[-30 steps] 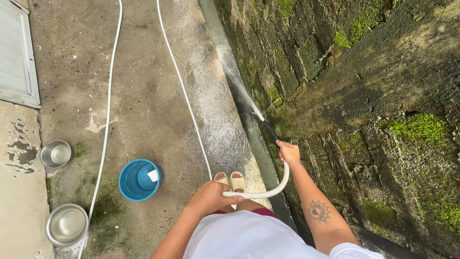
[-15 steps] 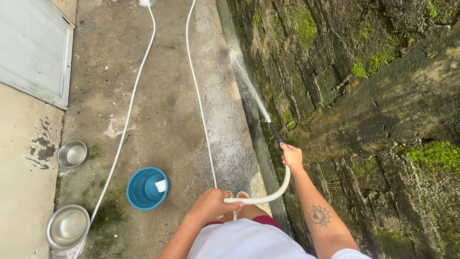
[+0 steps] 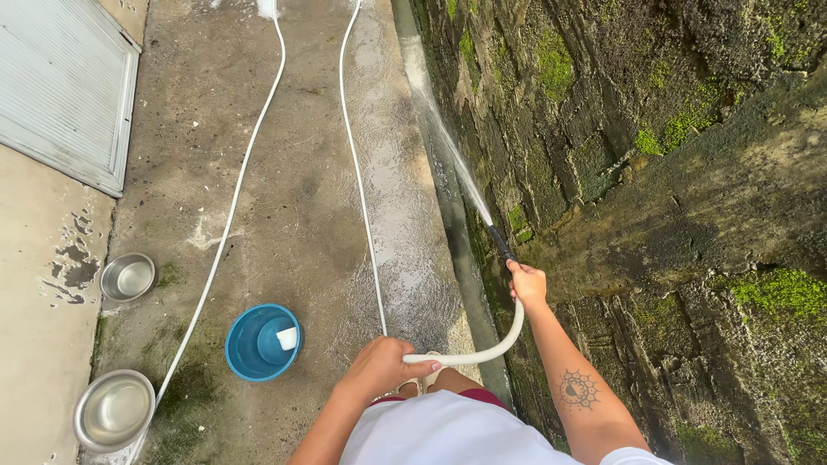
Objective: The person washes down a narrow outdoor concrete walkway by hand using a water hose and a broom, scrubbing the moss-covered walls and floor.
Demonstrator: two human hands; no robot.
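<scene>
Water sprays from the nozzle (image 3: pixel 500 241) gripped in the right hand (image 3: pixel 527 284), aimed along the mossy wall (image 3: pixel 655 155). Left hand (image 3: pixel 379 366) closes around the hose (image 3: pixel 482 351), keeping its loop clear of the wet concrete (image 3: pixel 301 189).

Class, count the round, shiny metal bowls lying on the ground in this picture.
2. One round metal bowl sits at the left by the pale wall; a second, larger-looking one lies nearer, at the lower left corner. None looks hidden.

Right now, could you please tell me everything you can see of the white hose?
The white hose looks like flexible plastic or rubber. It curves from the left hand up to the right hand, which holds it just behind a dark nozzle spraying water along the gutter beside the mossy wall. Beyond the left hand, it runs in two long lines over the wet concrete floor.
</scene>
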